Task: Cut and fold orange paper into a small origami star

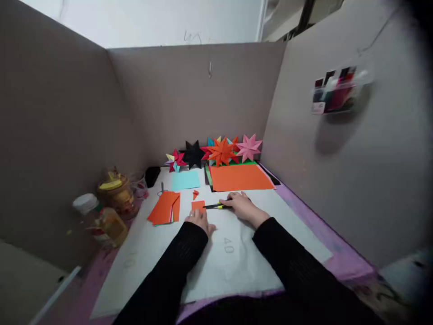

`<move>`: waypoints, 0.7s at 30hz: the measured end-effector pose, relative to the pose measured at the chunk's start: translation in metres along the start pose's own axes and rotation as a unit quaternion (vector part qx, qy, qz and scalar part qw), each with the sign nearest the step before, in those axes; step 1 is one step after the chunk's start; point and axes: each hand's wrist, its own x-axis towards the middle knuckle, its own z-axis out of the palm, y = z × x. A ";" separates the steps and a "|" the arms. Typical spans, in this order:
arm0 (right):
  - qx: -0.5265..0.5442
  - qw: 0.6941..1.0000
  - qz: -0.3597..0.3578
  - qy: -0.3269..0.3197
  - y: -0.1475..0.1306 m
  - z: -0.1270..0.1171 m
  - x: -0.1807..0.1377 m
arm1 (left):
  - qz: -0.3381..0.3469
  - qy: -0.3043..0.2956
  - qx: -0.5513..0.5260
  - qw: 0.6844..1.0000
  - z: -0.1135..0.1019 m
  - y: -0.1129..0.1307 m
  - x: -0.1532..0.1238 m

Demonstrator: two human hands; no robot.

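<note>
Here, my left hand point(200, 220) lies open, fingers at the near edge of a small orange square point(198, 204), thumb out to the side. My right hand point(242, 204) grips a black-and-yellow tool point(220, 206), its tip reaching the square just ahead of my left fingers. Beyond the square sits an orange scrap point(195, 194); left of my left hand, orange slips point(163, 208); beyond my right, orange sheets point(241, 178).

Head-worn view, forward and down
</note>
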 end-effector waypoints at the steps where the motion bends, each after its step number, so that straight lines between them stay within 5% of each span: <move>1: -0.004 1.000 0.000 -0.007 0.000 0.000 0.000 | 0.004 -0.005 -0.001 1.000 0.000 0.000 0.001; 16: 0.009 1.000 -0.003 -0.010 0.000 -0.001 -0.001 | -0.031 -0.074 -0.030 0.996 -0.001 0.003 0.008; 21: 0.000 1.000 -0.014 -0.003 -0.002 -0.006 -0.004 | 0.036 -0.099 -0.013 0.994 -0.005 -0.021 0.018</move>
